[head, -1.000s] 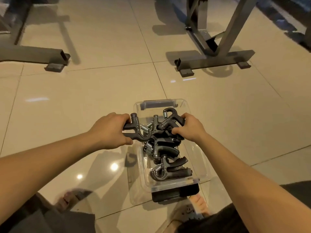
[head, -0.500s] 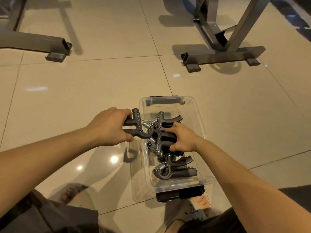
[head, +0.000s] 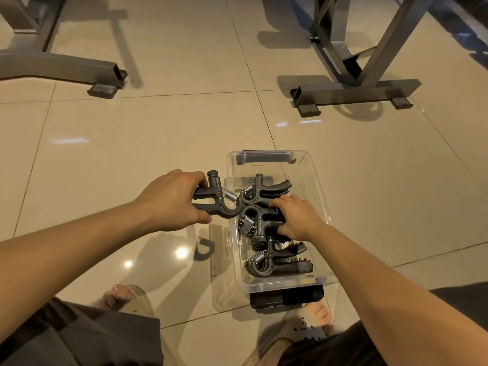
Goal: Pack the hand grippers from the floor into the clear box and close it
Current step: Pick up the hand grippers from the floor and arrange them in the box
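One hand gripper (head: 219,200) sits tight in my left hand (head: 173,200), lying sideways, clear box (head: 320,196) just right; right hand (head: 297,217) presses the pile.

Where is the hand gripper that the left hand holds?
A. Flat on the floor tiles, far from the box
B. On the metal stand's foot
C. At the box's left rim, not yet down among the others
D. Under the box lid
C: the left hand holds the hand gripper by its handles at the left rim of the clear box, above the grippers lying inside.
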{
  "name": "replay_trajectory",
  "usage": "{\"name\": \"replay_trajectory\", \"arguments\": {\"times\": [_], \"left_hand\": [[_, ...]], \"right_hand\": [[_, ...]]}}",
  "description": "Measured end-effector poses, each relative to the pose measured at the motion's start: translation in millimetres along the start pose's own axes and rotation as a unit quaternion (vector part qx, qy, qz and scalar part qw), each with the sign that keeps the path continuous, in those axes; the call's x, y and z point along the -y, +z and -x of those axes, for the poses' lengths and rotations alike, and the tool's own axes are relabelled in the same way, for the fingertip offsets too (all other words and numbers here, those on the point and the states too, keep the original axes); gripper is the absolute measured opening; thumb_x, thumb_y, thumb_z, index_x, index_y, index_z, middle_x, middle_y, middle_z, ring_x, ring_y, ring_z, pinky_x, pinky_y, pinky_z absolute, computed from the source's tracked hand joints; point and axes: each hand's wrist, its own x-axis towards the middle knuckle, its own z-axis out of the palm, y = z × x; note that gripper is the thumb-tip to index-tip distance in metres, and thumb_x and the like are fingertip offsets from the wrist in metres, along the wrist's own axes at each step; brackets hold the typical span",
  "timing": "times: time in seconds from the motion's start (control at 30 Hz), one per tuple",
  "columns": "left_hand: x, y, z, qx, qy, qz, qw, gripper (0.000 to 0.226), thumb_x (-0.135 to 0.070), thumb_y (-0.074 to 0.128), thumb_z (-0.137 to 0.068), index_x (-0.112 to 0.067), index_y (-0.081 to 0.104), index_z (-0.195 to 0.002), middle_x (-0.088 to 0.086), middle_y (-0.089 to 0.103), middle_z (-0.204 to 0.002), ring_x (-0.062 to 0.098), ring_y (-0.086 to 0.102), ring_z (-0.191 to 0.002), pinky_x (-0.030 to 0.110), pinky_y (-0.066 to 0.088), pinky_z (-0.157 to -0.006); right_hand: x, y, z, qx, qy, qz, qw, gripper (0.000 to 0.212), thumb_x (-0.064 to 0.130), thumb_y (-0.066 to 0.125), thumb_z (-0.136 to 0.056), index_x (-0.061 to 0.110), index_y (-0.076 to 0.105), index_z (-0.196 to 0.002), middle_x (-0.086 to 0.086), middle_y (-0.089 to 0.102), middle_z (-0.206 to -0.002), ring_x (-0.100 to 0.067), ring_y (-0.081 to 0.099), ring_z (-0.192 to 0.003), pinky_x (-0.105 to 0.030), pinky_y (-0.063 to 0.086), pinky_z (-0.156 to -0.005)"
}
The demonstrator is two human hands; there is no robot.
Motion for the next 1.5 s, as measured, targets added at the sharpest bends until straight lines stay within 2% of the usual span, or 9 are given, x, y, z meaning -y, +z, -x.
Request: {"name": "replay_trajectory", "arguments": {"times": [0.53,0.67,0.77,0.93,1.1,1.2,1.3,1.4,1.5], "left_hand": [[0,4,2,0.013,-0.022,0.047,0.999,0.053,-0.048,0.087,-0.065,-0.027,0.058,-0.104,-0.008,0.062,-0.095,0.018,0.060,-0.085,0.032,0.048,-0.071],[-6,3,2,-0.014,-0.030,0.054,0.998,0.052,-0.047,0.087,-0.067,-0.027,0.056,-0.103,-0.009,0.059,-0.092,0.019,0.058,-0.086,0.032,0.047,-0.070],[-9,3,0,-0.046,-0.048,0.078,0.995,0.053,-0.047,0.087,-0.066,-0.025,0.057,-0.103,-0.005,0.063,-0.098,0.021,0.059,-0.089,0.033,0.048,-0.072],[-15,2,-2,-0.104,-0.031,0.105,0.989,0.055,-0.046,0.086,-0.067,-0.023,0.058,-0.109,-0.003,0.062,-0.101,0.021,0.055,-0.093,0.032,0.042,-0.071],[-19,4,4,-0.093,-0.007,0.145,0.985,0.055,-0.055,0.083,-0.069,-0.024,0.059,-0.107,-0.009,0.062,-0.095,0.015,0.057,-0.085,0.030,0.041,-0.067],[-22,-4,4,-0.088,0.003,0.177,0.980,0.038,-0.058,0.073,-0.079,-0.025,0.064,-0.094,-0.010,0.065,-0.081,0.009,0.059,-0.072,0.029,0.042,-0.061],[-21,-13,2,-0.124,0.017,0.145,0.982,0.032,-0.049,0.070,-0.086,-0.027,0.058,-0.106,-0.013,0.063,-0.090,0.008,0.061,-0.079,0.033,0.048,-0.069],[-22,-12,2,-0.052,0.053,0.161,0.984,0.044,-0.038,0.078,-0.083,-0.031,0.056,-0.121,-0.015,0.062,-0.097,0.007,0.063,-0.084,0.034,0.053,-0.078],[-21,-4,1,-0.042,0.079,0.164,0.982,0.023,-0.031,0.079,-0.082,-0.033,0.067,-0.101,-0.015,0.065,-0.084,0.004,0.061,-0.075,0.031,0.049,-0.071]], "right_hand": [[8,-3,3,0.012,0.034,-0.002,0.999,0.078,0.035,0.078,-0.080,0.028,0.042,-0.148,0.000,0.052,-0.138,-0.025,0.044,-0.129,-0.043,0.041,-0.105],[25,-35,7,-0.070,0.035,-0.124,0.989,0.049,0.045,0.071,-0.087,0.019,0.062,-0.127,-0.003,0.060,-0.121,-0.023,0.057,-0.112,-0.040,0.049,-0.095],[59,-66,15,-0.115,0.043,-0.395,0.910,0.029,0.045,0.064,-0.093,0.017,0.071,-0.093,0.000,0.071,-0.085,-0.016,0.065,-0.079,-0.039,0.054,-0.077],[85,-82,22,-0.055,0.075,-0.581,0.809,0.026,0.028,0.065,-0.098,0.002,0.065,-0.093,-0.011,0.069,-0.067,-0.025,0.066,-0.070,-0.036,0.053,-0.064],[85,-85,19,-0.060,0.093,-0.679,0.726,0.008,0.011,0.064,-0.098,0.003,0.063,-0.096,-0.017,0.072,-0.087,-0.027,0.072,-0.069,-0.031,0.061,-0.058],[75,-94,19,-0.092,0.078,-0.618,0.777,0.015,0.012,0.058,-0.101,0.000,0.064,-0.106,-0.015,0.068,-0.086,-0.023,0.068,-0.061,-0.029,0.058,-0.056],[64,-103,21,-0.106,0.053,-0.566,0.816,0.018,0.014,0.055,-0.103,0.004,0.069,-0.109,-0.009,0.065,-0.082,-0.018,0.063,-0.061,-0.026,0.054,-0.054],[62,-104,22,-0.092,0.027,-0.546,0.833,0.019,0.016,0.056,-0.102,0.008,0.072,-0.111,-0.005,0.066,-0.080,-0.020,0.062,-0.067,-0.025,0.052,-0.057],[67,-103,24,-0.085,0.006,-0.543,0.835,0.019,0.018,0.057,-0.102,0.010,0.073,-0.108,-0.004,0.066,-0.078,-0.020,0.060,-0.070,-0.027,0.051,-0.058]]}}
